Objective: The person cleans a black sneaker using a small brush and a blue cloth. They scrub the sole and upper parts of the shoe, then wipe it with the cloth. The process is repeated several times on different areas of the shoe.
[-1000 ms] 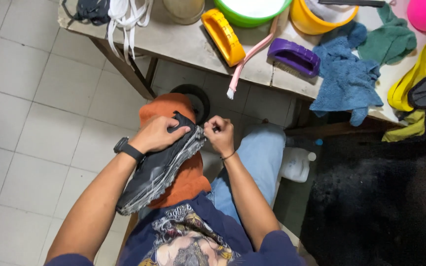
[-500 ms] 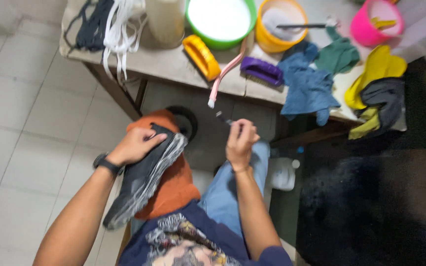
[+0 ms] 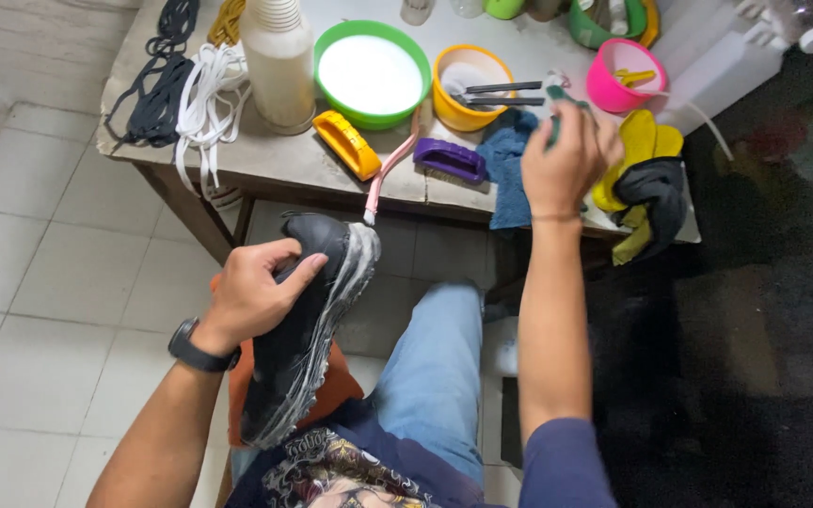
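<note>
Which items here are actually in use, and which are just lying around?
In use: left hand gripping black rubber-soled shoe; right hand holding a small tool, over the blue cloth.

Lying about: yellow scrub brush, purple brush, white laces.

I see a black shoe [image 3: 305,320] with a grey-white soapy sole, resting over an orange cloth [image 3: 331,388]. My landmark is the green bowl [image 3: 372,73], holding white liquid. Left of it: a cream bottle [image 3: 278,62], white laces [image 3: 201,105] and black laces [image 3: 159,89]. Below it: a yellow-orange brush [image 3: 350,144], a pink toothbrush [image 3: 390,166] and a purple brush [image 3: 451,159]. Right of it: a yellow bowl [image 3: 463,105], a blue cloth [image 3: 508,162], a pink cup [image 3: 621,79] and a yellow glove [image 3: 642,141]. The jeans [image 3: 432,381] are light blue; the floor [image 3: 39,310] tiles are white.
</note>
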